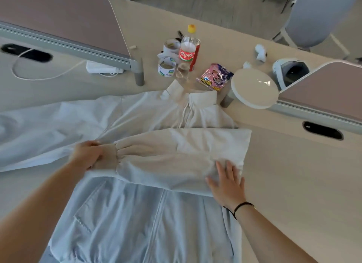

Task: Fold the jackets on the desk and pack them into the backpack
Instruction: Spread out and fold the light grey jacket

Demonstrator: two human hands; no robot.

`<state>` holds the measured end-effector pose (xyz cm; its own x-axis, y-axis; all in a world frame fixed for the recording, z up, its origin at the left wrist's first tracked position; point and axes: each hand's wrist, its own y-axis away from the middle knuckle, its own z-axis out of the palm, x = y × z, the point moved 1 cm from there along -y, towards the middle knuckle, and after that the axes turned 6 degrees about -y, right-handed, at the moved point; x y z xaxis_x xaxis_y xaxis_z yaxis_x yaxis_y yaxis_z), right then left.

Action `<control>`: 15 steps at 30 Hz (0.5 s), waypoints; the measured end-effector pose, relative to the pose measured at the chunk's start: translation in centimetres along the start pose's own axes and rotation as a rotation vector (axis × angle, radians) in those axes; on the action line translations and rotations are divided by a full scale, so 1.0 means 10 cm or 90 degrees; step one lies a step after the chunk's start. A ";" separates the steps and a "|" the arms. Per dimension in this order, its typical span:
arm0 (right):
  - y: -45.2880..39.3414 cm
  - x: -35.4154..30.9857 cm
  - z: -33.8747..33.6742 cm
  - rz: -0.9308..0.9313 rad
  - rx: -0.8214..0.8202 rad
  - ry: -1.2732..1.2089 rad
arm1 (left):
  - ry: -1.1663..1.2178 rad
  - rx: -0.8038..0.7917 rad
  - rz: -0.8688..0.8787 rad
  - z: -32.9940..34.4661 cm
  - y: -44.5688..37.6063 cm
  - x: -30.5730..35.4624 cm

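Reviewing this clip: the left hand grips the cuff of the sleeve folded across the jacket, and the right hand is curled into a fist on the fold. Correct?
Not quite. The head view shows the right hand lying flat, fingers straight, pressing the fold. The left hand does grip the cuff of the sleeve folded across the jacket.

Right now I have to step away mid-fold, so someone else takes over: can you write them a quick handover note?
Left hand: grips the cuff of the sleeve folded across the jacket's chest.
Right hand: open, fingers pressing flat on the folded sleeve near its shoulder end.
Jacket: lies zipped, front up on the desk, collar away from you; its other sleeve is spread out to the left.
Done: one sleeve folded in.
Left: other sleeve, body folds, packing. No backpack or second jacket in view.
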<state>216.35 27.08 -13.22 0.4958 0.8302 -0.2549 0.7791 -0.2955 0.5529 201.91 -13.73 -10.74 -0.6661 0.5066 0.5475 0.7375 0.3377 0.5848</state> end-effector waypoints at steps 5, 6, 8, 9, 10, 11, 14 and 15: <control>0.03 0.17 0.10 0.003 -0.042 0.087 | -0.332 -0.028 0.076 0.07 0.20 -0.17; 0.04 0.22 0.10 0.002 -0.043 0.103 | -0.389 -0.066 0.069 0.08 0.27 -0.22; 0.06 0.27 0.07 -0.005 -0.042 0.130 | -0.485 -0.168 0.014 0.08 0.43 -0.35; 0.07 0.28 0.06 -0.010 -0.041 0.139 | -0.532 -0.203 -0.006 0.07 0.48 -0.42; 0.07 0.28 0.04 -0.016 -0.036 0.141 | -0.585 -0.224 -0.009 0.05 0.52 -0.46; 0.06 0.26 0.02 -0.026 -0.021 0.135 | -0.642 -0.227 0.004 0.03 0.53 -0.51; -0.01 0.13 -0.08 -0.066 0.095 0.083 | -0.701 -0.124 0.083 0.05 0.57 -0.45; -0.06 0.06 -0.13 -0.072 0.135 0.064 | -0.672 -0.074 0.141 0.10 0.61 -0.39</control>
<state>215.66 28.43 -12.69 0.3683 0.9034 -0.2196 0.8958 -0.2816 0.3438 209.08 -12.90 -9.91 -0.0464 0.9928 -0.1108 0.7773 0.1056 0.6202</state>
